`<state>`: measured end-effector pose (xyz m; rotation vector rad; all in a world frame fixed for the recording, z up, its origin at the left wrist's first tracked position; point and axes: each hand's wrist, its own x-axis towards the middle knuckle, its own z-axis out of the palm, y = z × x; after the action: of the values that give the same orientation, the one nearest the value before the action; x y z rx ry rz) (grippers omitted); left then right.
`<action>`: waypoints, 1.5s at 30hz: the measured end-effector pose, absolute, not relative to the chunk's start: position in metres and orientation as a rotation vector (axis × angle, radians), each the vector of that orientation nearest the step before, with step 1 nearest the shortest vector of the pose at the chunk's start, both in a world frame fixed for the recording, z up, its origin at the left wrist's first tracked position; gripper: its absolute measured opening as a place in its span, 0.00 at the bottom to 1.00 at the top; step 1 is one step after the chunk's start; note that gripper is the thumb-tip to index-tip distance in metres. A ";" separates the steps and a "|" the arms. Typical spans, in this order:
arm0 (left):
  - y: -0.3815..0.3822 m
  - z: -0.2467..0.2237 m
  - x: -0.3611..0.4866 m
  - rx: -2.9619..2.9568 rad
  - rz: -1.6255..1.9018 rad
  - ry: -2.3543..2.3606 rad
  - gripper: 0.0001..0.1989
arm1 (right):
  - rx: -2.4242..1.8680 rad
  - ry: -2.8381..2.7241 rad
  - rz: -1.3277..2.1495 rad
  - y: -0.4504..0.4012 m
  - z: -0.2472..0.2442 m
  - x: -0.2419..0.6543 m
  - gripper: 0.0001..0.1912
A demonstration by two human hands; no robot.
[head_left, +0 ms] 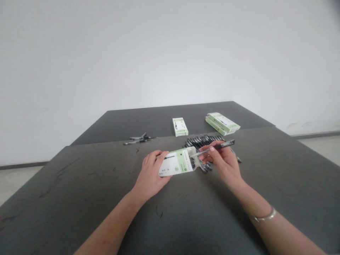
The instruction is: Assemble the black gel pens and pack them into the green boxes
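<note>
My left hand [152, 173] is closed around a white and green pen box [176, 163], tilted, with its open end facing right. Pens show inside that opening. Between the thumb and fingers of my right hand [224, 161] is a pen [224, 144] with a clear barrel and black cap; its left end is at the box's open end. Beyond and partly under my right hand lies a pile of black-capped pens [198, 142], some of it hidden by the hand and the box.
Several loose pens [140, 139] lie at the left on the dark table [106, 198]. A closed pen box [180, 126] lies farther back, and stacked pen boxes [222, 123] are at the back right. A pale wall [164, 53] rises behind the table.
</note>
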<state>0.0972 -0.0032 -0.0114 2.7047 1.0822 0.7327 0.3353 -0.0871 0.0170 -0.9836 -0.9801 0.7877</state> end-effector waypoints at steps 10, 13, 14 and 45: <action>-0.007 -0.008 0.098 2.703 0.714 1.084 0.32 | -1.198 -1.097 0.744 -0.084 0.012 0.334 0.11; -0.006 -0.008 0.098 2.707 0.705 1.088 0.32 | -1.202 -1.101 0.813 -0.084 0.010 0.336 0.12; -0.006 -0.008 0.098 2.709 0.701 1.086 0.32 | -1.185 -1.098 0.844 -0.085 0.009 0.336 0.11; -0.006 -0.009 0.098 2.681 0.723 1.082 0.33 | -1.268 -1.214 0.801 -0.087 0.006 0.342 0.11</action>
<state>0.0980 -0.0060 -0.0087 2.6810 1.0823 0.7234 0.3419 -0.0871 0.0064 -1.2681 -1.2137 0.8011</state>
